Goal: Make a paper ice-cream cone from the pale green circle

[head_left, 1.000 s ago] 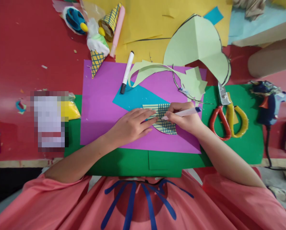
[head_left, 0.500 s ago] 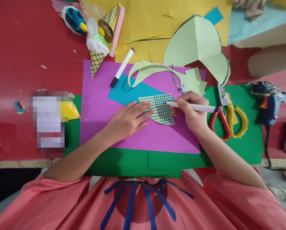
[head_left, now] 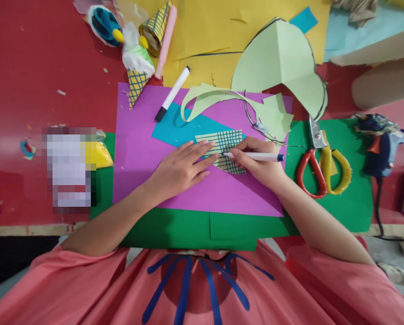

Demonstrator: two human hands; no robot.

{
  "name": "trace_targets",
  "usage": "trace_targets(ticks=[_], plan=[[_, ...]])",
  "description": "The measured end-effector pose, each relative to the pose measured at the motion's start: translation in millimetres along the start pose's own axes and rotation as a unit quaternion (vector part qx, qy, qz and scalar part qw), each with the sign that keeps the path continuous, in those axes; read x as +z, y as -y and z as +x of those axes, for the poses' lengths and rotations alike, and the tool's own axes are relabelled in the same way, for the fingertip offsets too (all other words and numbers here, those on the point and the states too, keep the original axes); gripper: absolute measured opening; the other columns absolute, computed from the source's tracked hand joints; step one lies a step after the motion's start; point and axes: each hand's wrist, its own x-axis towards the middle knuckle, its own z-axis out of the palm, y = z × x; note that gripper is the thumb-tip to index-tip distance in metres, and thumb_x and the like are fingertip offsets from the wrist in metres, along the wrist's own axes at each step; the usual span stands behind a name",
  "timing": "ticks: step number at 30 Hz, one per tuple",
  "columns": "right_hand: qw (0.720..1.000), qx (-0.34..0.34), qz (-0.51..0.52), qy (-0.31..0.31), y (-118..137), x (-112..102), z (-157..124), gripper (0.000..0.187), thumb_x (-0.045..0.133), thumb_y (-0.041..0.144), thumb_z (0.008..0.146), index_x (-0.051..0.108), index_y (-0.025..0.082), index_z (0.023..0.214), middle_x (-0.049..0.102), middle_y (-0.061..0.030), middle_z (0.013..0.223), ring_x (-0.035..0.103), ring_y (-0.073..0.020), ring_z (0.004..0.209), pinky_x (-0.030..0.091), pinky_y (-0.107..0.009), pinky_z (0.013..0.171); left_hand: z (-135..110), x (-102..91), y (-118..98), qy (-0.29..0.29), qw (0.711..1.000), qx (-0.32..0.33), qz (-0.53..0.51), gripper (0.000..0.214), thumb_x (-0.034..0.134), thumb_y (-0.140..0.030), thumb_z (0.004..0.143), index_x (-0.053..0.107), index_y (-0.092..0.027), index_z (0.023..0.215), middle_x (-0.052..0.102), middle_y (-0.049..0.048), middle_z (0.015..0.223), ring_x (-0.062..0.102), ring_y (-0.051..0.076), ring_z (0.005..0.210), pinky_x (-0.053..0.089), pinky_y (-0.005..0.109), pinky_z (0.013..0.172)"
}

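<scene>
Right hand (head_left: 263, 171) pinching a blue-ended marker (head_left: 265, 156), I hold its tip at gridded paper (head_left: 232, 139), left hand (head_left: 180, 170) spread just leftward.

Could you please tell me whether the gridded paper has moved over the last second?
Yes: judged against the purple sheet, the gridded paper has shifted mainly away from the person, and slightly left.

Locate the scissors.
In the head view, the scissors lie at the right, on the green sheet, between the right hand and the glue gun.
</scene>
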Motion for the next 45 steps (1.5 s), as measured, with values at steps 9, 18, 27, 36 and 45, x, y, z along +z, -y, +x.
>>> trace_targets(ticks=[9, 18, 27, 36, 45], plan=[[0.999, -0.011, 0.001, 0.041, 3, -3, -1, 0.024, 0.061, 0.021, 0.080, 0.055, 0.017, 0.057, 0.055, 0.0026, 0.054, 0.044, -0.0080, 0.048, 0.033, -0.024, 0.048, -1, 0.1, 1, -0.002, 1.000, -0.001, -0.013, 0.039, 0.047, -0.024, 0.095, 0.050, -0.018, 0.133, 0.046, 0.0137, 0.144, 0.041, 0.026, 0.135, 0.035, 0.047, 0.111], [0.996, -0.020, 0.001, 0.084, 5, -4, -1, 0.026, 0.057, 0.014, 0.076, 0.050, 0.016, 0.051, 0.049, 0.0040, 0.049, 0.039, -0.0063, 0.045, 0.029, -0.023, 0.046, 0, 1.5, 1, -0.010, 1.000, 0.009, 0.002, 0.038, 0.045, -0.026, 0.096, 0.050, -0.016, 0.132, 0.046, 0.0140, 0.143, 0.042, 0.026, 0.134, 0.036, 0.047, 0.111], [0.995, -0.003, 0.034, 0.099, 5, -6, -1, 0.023, 0.058, 0.013, 0.074, 0.053, 0.016, 0.052, 0.053, 0.0028, 0.049, 0.044, -0.0074, 0.044, 0.031, -0.023, 0.044, -1, 1.5, 1, -0.005, 1.000, 0.006, 0.000, 0.039, 0.045, -0.026, 0.095, 0.050, -0.017, 0.133, 0.045, 0.0136, 0.144, 0.041, 0.026, 0.135, 0.036, 0.047, 0.111], [0.952, -0.025, 0.262, -0.158, -8, -9, 4, 0.024, 0.054, 0.034, 0.089, 0.064, 0.020, 0.071, 0.062, -0.0009, 0.056, 0.054, -0.0134, 0.040, 0.040, -0.027, 0.036, -3, 3.0, -1, 0.008, 0.999, 0.030, -0.007, 0.040, 0.047, -0.025, 0.095, 0.050, -0.017, 0.133, 0.044, 0.0111, 0.147, 0.039, 0.025, 0.137, 0.035, 0.045, 0.113], [0.984, 0.010, 0.166, -0.057, 2, 1, 17, 0.013, 0.069, 0.031, 0.080, 0.064, 0.019, 0.078, 0.063, 0.0002, 0.062, 0.060, -0.0133, 0.053, 0.050, -0.027, 0.049, -3, 7.7, -10, -0.002, 0.997, 0.079, -0.015, 0.039, 0.050, -0.026, 0.093, 0.053, -0.016, 0.130, 0.048, 0.0119, 0.143, 0.044, 0.026, 0.134, 0.038, 0.045, 0.111]])
